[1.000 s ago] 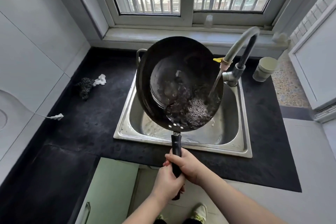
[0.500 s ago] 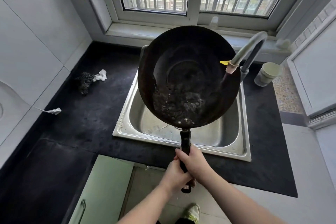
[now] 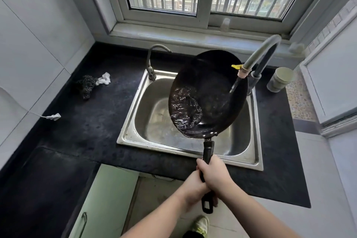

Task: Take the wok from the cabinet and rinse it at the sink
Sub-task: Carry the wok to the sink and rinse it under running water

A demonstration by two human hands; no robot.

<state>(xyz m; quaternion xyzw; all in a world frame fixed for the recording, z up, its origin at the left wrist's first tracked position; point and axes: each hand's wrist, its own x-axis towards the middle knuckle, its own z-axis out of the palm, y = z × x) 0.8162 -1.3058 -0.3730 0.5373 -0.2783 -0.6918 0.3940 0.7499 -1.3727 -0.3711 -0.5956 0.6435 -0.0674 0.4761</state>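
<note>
A black wok (image 3: 216, 91) hangs tilted over the steel sink (image 3: 135, 120), its left side low. Water has pooled along its lower left rim. Both hands grip the wok's long black handle (image 3: 208, 151) at the counter's front edge: my right hand (image 3: 213, 175) higher up, my left hand (image 3: 193, 189) just below it. The grey tap (image 3: 258, 54) curves over the wok's right rim, and a thin stream of water runs from its spout into the wok.
A small second faucet (image 3: 152, 62) stands at the sink's back left corner. A dark scouring pad with a white cloth (image 3: 90, 84) lies on the black counter to the left. A pale cup (image 3: 280, 79) stands right of the tap. A green cabinet door (image 3: 102, 205) is below.
The wok has swung right and tipped its left side down, so the water has slid from the near bottom to the lower left rim. Both hands stay on the handle.
</note>
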